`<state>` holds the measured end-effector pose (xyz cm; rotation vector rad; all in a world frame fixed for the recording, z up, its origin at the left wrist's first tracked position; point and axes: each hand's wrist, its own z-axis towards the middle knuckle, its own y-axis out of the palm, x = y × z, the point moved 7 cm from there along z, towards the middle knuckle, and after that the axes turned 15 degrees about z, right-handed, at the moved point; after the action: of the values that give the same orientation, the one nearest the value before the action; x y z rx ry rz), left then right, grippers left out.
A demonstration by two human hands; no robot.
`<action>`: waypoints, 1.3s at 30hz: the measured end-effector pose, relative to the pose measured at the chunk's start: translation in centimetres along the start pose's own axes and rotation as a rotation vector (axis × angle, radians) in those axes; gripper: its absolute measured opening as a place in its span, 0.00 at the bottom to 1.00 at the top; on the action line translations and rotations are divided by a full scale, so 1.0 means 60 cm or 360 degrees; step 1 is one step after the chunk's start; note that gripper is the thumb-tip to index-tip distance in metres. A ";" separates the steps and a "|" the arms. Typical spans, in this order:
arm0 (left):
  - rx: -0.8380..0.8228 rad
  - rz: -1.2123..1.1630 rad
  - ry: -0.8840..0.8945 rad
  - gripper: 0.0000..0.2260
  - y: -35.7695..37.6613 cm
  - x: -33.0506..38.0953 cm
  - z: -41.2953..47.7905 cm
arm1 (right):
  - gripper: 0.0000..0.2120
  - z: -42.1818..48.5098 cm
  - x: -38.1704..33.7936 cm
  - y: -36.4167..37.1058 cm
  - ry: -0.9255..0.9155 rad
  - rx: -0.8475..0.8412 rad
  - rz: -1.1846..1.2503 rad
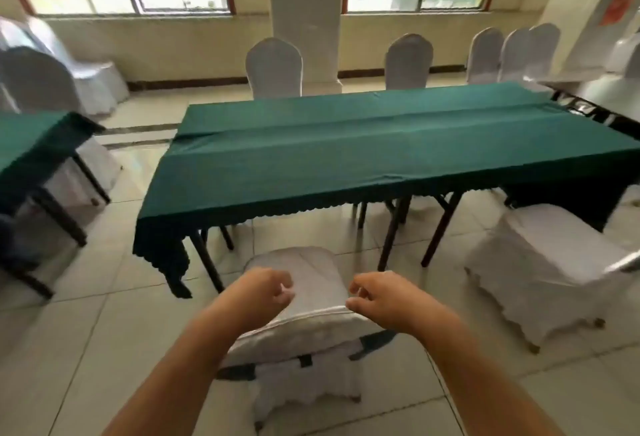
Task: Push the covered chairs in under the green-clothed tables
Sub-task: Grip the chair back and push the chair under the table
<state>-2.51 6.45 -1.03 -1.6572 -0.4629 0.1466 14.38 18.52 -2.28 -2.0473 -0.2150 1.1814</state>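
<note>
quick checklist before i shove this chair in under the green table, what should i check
1. Left hand on the chair back: not ok, fingers curled above it, no firm grip seen.
2. Right hand on the chair back: cannot tell, thumb at the top edge only.
3. Chair faces the green table: ok, seat points at the table edge.
4. Gap between the table legs ahead: ok, floor looks open there.
5. Neighbouring chair to the right: ok, it stands apart.
6. Tablecloth corner hanging low at left: cannot tell whether it will catch.
</note>
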 end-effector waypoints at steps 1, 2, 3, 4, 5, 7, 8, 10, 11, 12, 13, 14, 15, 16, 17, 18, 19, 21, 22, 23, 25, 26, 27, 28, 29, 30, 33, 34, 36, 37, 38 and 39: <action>-0.0025 -0.0011 -0.0060 0.08 0.009 0.000 -0.013 | 0.16 -0.001 0.006 0.005 -0.0001 -0.0048 -0.0059; -0.0020 -0.0030 -0.0133 0.08 0.015 -0.004 -0.022 | 0.16 0.000 0.008 0.009 -0.0009 -0.0078 -0.0152; -0.0015 -0.0017 -0.0163 0.07 0.022 -0.007 -0.033 | 0.16 0.001 0.013 0.017 -0.0019 -0.0114 -0.0194; -0.0022 0.0027 -0.0191 0.08 0.030 -0.007 -0.044 | 0.15 0.001 0.017 0.024 -0.0022 -0.0138 -0.0200; -0.0015 0.0048 -0.0204 0.08 0.037 -0.010 -0.050 | 0.15 0.005 0.017 0.030 -0.0050 -0.0137 -0.0186; -0.0029 0.0023 -0.0236 0.09 0.048 -0.016 -0.058 | 0.16 0.010 0.015 0.033 -0.0119 -0.0077 -0.0188; -0.0046 0.0012 -0.0251 0.10 0.052 -0.020 -0.061 | 0.17 0.015 0.013 0.031 -0.0161 -0.0028 -0.0207; -0.0097 0.0010 -0.0281 0.12 0.067 -0.032 -0.066 | 0.21 0.024 0.014 0.035 -0.0209 -0.0004 -0.0230; -0.0103 0.0027 -0.0284 0.13 0.075 -0.039 -0.065 | 0.21 0.029 0.013 0.041 -0.0223 -0.0030 -0.0234; -0.0111 0.0071 -0.0274 0.13 0.081 -0.042 -0.064 | 0.20 0.034 0.012 0.049 -0.0232 -0.0067 -0.0259; -0.0114 0.0102 -0.0262 0.13 0.087 -0.046 -0.061 | 0.18 0.039 0.010 0.059 -0.0247 -0.0091 -0.0315; -0.0134 0.0107 -0.0255 0.12 0.092 -0.050 -0.057 | 0.15 0.045 0.006 0.066 -0.0269 -0.0095 -0.0389; -0.0149 0.0098 -0.0245 0.12 0.096 -0.054 -0.052 | 0.12 0.051 0.004 0.072 -0.0292 -0.0076 -0.0456; -0.0172 0.0089 -0.0243 0.12 0.100 -0.056 -0.047 | 0.11 0.055 0.004 0.075 -0.0309 -0.0059 -0.0497; -0.0181 0.0072 -0.0235 0.11 0.104 -0.059 -0.043 | 0.11 0.060 0.003 0.076 -0.0325 -0.0052 -0.0521; -0.0202 0.0035 -0.0241 0.11 0.109 -0.067 -0.037 | 0.11 0.069 0.002 0.077 -0.0337 -0.0065 -0.0538; -0.0214 -0.0004 -0.0243 0.10 0.114 -0.075 -0.031 | 0.12 0.079 0.001 0.076 -0.0355 -0.0076 -0.0549; -0.0248 -0.0063 -0.0222 0.10 0.120 -0.089 -0.018 | 0.12 0.096 -0.001 0.073 -0.0366 -0.0094 -0.0545; -0.0262 -0.0086 -0.0209 0.09 0.120 -0.094 -0.008 | 0.12 0.106 -0.002 0.069 -0.0371 -0.0090 -0.0540; -0.0264 -0.0107 -0.0192 0.09 0.121 -0.098 0.001 | 0.12 0.115 -0.004 0.065 -0.0377 -0.0083 -0.0540; -0.0250 -0.0136 -0.0159 0.08 0.119 -0.106 0.026 | 0.12 0.138 -0.006 0.053 -0.0358 -0.0063 -0.0531; -0.0239 -0.0139 -0.0143 0.08 0.115 -0.110 0.041 | 0.12 0.152 -0.008 0.045 -0.0347 -0.0043 -0.0521; -0.0231 -0.0139 -0.0128 0.08 0.113 -0.115 0.055 | 0.12 0.165 -0.009 0.038 -0.0334 -0.0023 -0.0516; -0.0233 -0.0142 -0.0120 0.08 0.112 -0.122 0.072 | 0.12 0.182 -0.011 0.031 -0.0322 -0.0009 -0.0518; -0.0235 -0.0143 -0.0117 0.09 0.109 -0.127 0.084 | 0.12 0.194 -0.013 0.025 -0.0316 -0.0004 -0.0529; -0.0240 -0.0130 -0.0115 0.09 0.105 -0.131 0.095 | 0.12 0.205 -0.016 0.021 -0.0312 -0.0002 -0.0546; -0.0191 -0.0042 -0.0094 0.08 0.093 -0.151 0.134 | 0.11 0.247 -0.022 0.009 -0.0300 -0.0009 -0.0550; -0.0157 -0.0018 -0.0086 0.08 0.088 -0.157 0.146 | 0.11 0.261 -0.024 0.003 -0.0300 -0.0017 -0.0543; -0.0109 -0.0019 -0.0070 0.09 0.080 -0.165 0.173 | 0.11 0.289 -0.024 -0.011 -0.0283 -0.0033 -0.0532; -0.0086 -0.0026 -0.0058 0.09 0.076 -0.167 0.186 | 0.11 0.303 -0.023 -0.020 -0.0276 -0.0033 -0.0534; -0.0068 -0.0030 -0.0045 0.09 0.073 -0.167 0.199 | 0.11 0.314 -0.022 -0.028 -0.0267 -0.0034 -0.0533; -0.0054 -0.0035 -0.0038 0.09 0.070 -0.167 0.214 | 0.11 0.325 -0.019 -0.036 -0.0254 -0.0031 -0.0526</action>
<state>-15.31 14.16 -8.74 -1.6845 -0.5042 0.1432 -1.42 29.69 -5.77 -1.8451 -0.6189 1.1346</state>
